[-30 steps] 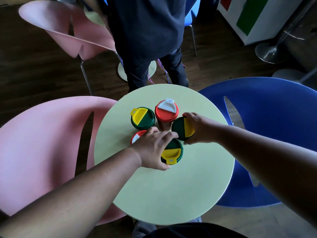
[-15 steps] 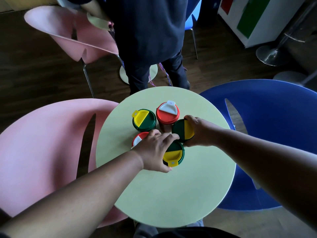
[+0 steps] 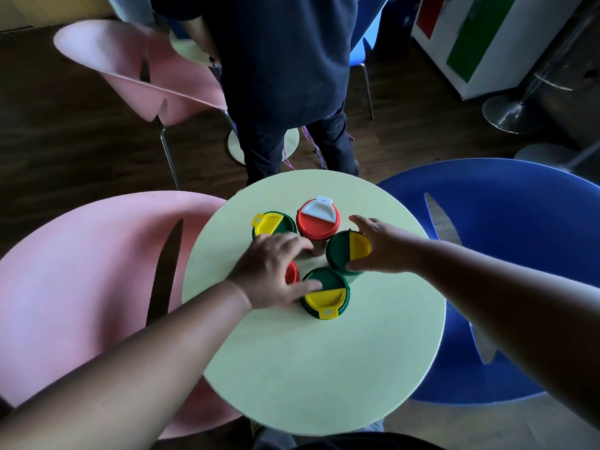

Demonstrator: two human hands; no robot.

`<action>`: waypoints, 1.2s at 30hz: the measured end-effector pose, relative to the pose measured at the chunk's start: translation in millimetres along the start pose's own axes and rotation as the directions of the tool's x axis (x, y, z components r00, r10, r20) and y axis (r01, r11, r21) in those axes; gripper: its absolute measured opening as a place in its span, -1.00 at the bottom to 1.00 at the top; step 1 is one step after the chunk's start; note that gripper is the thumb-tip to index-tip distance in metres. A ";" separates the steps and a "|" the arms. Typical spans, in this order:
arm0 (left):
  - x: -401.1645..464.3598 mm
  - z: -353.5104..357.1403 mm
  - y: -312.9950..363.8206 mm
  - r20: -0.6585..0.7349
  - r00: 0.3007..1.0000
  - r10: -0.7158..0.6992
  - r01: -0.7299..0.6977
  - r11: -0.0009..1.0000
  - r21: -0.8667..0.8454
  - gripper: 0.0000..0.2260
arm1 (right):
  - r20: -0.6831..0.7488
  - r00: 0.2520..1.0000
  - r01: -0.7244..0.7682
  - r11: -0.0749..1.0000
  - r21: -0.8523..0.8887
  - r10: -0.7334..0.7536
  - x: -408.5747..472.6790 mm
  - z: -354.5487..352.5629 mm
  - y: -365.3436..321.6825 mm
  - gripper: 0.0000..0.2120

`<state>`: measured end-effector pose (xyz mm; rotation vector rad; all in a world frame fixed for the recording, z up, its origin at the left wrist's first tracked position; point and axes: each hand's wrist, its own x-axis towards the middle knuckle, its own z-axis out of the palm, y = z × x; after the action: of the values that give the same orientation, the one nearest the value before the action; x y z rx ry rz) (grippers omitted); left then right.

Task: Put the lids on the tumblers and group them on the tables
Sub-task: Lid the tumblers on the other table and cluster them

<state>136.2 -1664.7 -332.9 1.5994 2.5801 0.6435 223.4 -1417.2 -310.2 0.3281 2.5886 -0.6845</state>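
A round pale-green desk, seen from above, carries five lidded tumblers gathered in a tight ring near its far side. Furthest left stands a green tumbler with a yellow flap lid. Just nearer, the left hand lies over a red-lidded tumbler, covering most of it; its fingers curl down around the lid, though whether they actually grip is hard to tell. Behind the ring's middle stands a red tumbler with a white flap lid. At the near edge of the ring sits another green and yellow lidded tumbler, touched by the left thumb. To the right, the right hand cups a fourth green and yellow tumbler, fingers spread loosely round its far side.

Every visible tumbler wears a lid, so capping looks finished here. The grouping seems nearly done; only small nudges inward appear left. Other desks cannot be judged.
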 end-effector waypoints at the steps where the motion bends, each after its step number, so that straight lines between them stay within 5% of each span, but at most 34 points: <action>1: 0.2 -1.9 -8.0 -0.097 0.993 -0.069 0.069 0.998 0.000 -0.46 | -0.030 1.000 -0.006 1.000 0.015 0.006 2.0 -3.7 -2.9 -0.08; 4: 4.1 -5.8 -29.7 -0.249 0.895 -0.370 0.361 0.929 -0.085 -0.47 | -0.142 0.990 -0.017 0.999 0.044 0.023 12.2 -12.7 -14.2 -0.24; 8: 15.6 -9.3 -41.5 0.067 0.716 -0.695 0.680 0.671 -0.297 -0.15 | -0.192 0.981 -0.042 0.999 0.000 0.041 32.0 -15.2 -32.1 -0.24; 11: 21.7 -0.1 -41.7 0.195 0.696 -0.691 0.712 0.626 -0.319 -0.01 | -0.155 0.986 -0.072 0.994 -0.077 0.059 45.3 -9.9 -43.8 -0.09; 17: 29.2 12.2 -34.9 0.150 0.688 -0.710 0.719 0.641 -0.269 -0.09 | -0.090 0.987 -0.142 0.986 -0.091 0.134 62.6 3.5 -58.4 0.19; 23: 30.2 11.5 -30.4 0.101 0.693 -0.714 0.713 0.658 -0.242 -0.19 | -0.136 0.982 -0.136 0.990 -0.025 0.131 68.6 4.5 -60.3 0.08; 36: 31.3 9.3 -30.1 0.128 0.698 -0.705 0.714 0.672 -0.197 -0.19 | -0.055 0.994 -0.093 0.995 -0.037 0.091 65.5 -0.2 -54.1 0.23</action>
<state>98.3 -1646.1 -346.6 0.4260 2.6499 0.7598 148.1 -1455.6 -318.7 0.4552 2.6148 -0.5991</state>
